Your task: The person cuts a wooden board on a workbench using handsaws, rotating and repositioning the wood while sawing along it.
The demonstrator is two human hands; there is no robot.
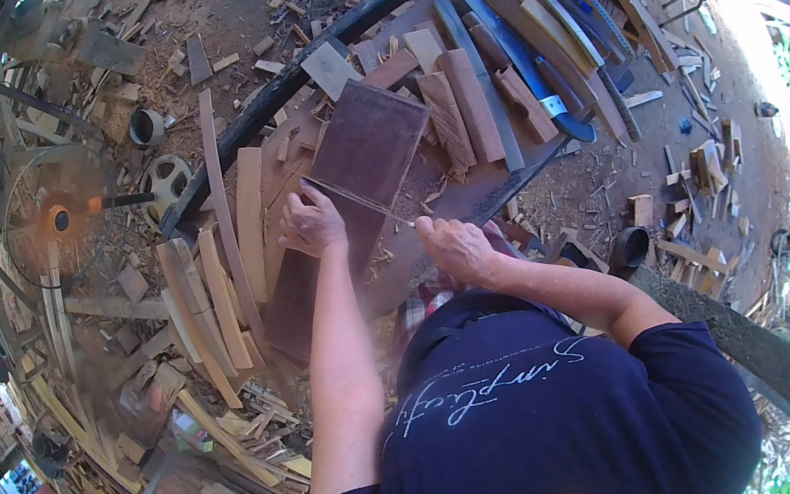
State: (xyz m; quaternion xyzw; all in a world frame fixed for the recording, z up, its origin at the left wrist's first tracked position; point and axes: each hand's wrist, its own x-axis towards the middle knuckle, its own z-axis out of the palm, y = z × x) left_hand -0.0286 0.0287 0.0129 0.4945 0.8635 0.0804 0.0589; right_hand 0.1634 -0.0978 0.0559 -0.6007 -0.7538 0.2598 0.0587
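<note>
A long dark brown board [368,140] lies slantwise on the work surface in front of me. Across it stretches a thin, pale, straight strip [364,203], too fine for me to tell whether it is a rod, a blade or a cord. My left hand [314,222] rests over the board with its fingers curled at the strip's left end. At the other end, just off the board's right edge, my right hand [457,246] is closed around the strip with thumb and fingers. The fingertips of my left hand are partly hidden.
Right of the board lie short wood blocks [469,105], a blue handsaw [497,20] and long curved pieces. Pale slats [200,295] lean at the left, near a wire-caged fan [60,219]. A dark beam [263,99] edges the work surface; offcuts litter the ground.
</note>
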